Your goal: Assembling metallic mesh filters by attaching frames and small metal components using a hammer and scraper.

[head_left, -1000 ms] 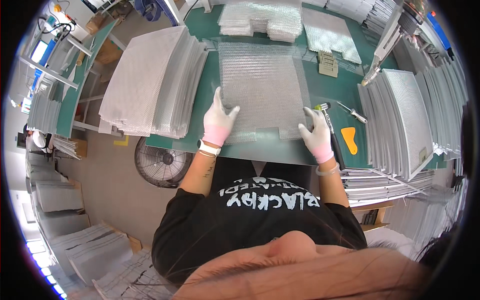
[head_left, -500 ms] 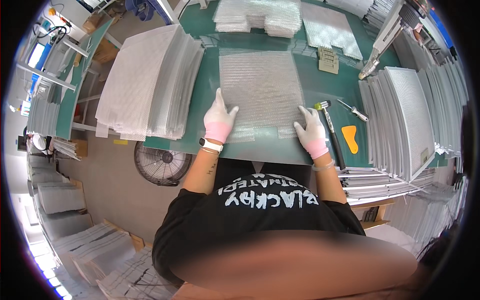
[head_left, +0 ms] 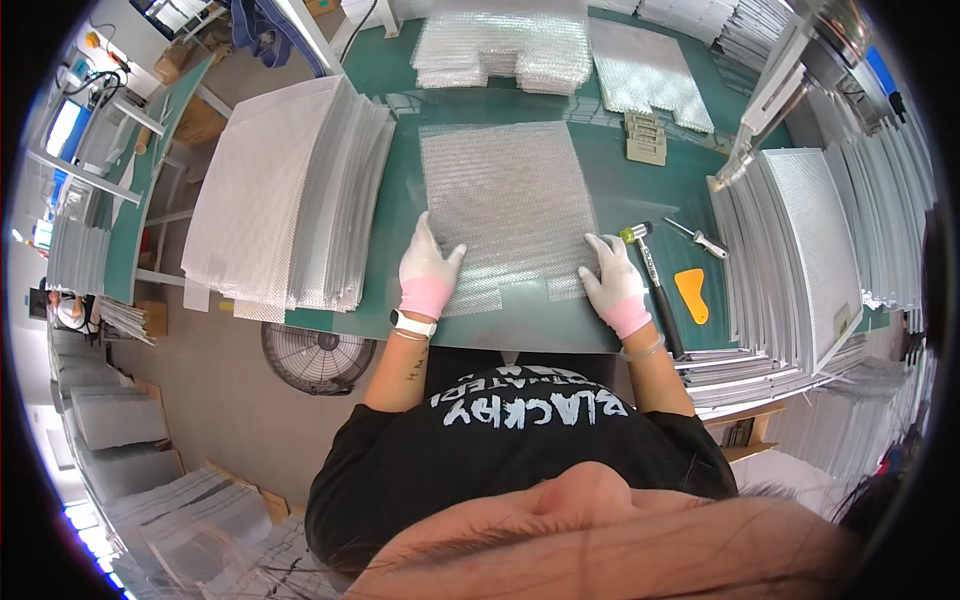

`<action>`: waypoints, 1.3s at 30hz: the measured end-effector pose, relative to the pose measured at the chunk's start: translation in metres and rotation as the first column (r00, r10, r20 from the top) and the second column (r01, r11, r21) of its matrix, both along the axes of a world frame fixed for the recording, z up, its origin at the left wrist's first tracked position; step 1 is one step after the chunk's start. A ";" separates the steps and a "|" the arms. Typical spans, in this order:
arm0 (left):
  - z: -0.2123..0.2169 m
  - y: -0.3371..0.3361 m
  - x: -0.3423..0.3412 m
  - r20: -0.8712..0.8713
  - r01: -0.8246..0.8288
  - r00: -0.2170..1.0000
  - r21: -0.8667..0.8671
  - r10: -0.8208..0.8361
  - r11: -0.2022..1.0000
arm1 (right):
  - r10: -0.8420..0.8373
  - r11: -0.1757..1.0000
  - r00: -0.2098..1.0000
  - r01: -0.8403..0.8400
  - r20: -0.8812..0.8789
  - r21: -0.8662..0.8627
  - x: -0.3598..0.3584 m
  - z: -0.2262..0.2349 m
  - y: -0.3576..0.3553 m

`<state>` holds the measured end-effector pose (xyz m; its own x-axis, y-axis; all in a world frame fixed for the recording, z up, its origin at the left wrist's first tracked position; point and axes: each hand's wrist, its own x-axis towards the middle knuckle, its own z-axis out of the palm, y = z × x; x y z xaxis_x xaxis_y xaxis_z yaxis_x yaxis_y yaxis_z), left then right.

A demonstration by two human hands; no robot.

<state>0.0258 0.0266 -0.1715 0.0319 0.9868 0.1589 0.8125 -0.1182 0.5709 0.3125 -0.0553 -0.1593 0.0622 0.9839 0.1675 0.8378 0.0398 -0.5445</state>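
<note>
A silvery mesh-textured sheet (head_left: 510,200) with a notch in its near edge lies flat on the green tabletop in front of me. My left hand (head_left: 428,268), in a white glove with a pink cuff, rests along its left edge, fingers stretched and thumb apart over the sheet. At the near right edge, my right hand (head_left: 614,285), gloved alike, touches the sheet with its fingers spread. Just right of that hand lies a hammer (head_left: 656,285) with a black handle and a green-tipped head. Beside it are a screwdriver (head_left: 697,238) and a yellow scraper (head_left: 691,296).
A tall stack of similar sheets (head_left: 270,200) stands at the left. Notched sheets (head_left: 500,45) are piled at the back, with another sheet (head_left: 650,75) beside them. Greenish flat pieces (head_left: 645,138) lie nearby. White-framed panels (head_left: 790,250) stand at the right. A fan (head_left: 318,355) is on the floor.
The whole view has shifted, so the table and everything on it appear slightly lower. Both hands stay at the sheet's edges, with little visible change relative to it.
</note>
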 end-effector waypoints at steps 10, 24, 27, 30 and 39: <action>0.019 0.026 -0.013 -0.245 0.106 0.963 -0.042 -0.113 0.994 | 0.223 0.955 0.950 -0.168 0.220 -0.244 0.039 0.048 0.062; 0.011 0.012 -0.012 -0.313 0.285 0.884 -0.231 -0.348 0.930 | -0.346 0.841 0.888 0.437 0.304 -0.319 0.135 0.080 0.312; 0.013 0.020 -0.009 -0.316 0.289 0.880 -0.238 -0.355 0.927 | -0.495 0.842 0.850 0.521 0.182 -0.141 0.140 0.089 0.298; 0.014 0.029 -0.003 -0.322 0.302 0.869 -0.255 -0.375 0.919 | -0.458 0.839 0.858 0.504 0.233 -0.208 0.162 0.081 0.285; 0.032 0.035 0.014 -0.419 0.338 0.829 -0.154 -0.371 0.929 | -0.223 0.737 0.783 0.525 -0.581 0.425 0.184 0.119 0.212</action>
<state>0.0396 0.0617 -0.1396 0.4304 0.9023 -0.0227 0.8883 -0.4190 0.1882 0.4963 0.1569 -0.0402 0.6214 0.6046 0.4984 0.4953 0.1898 -0.8477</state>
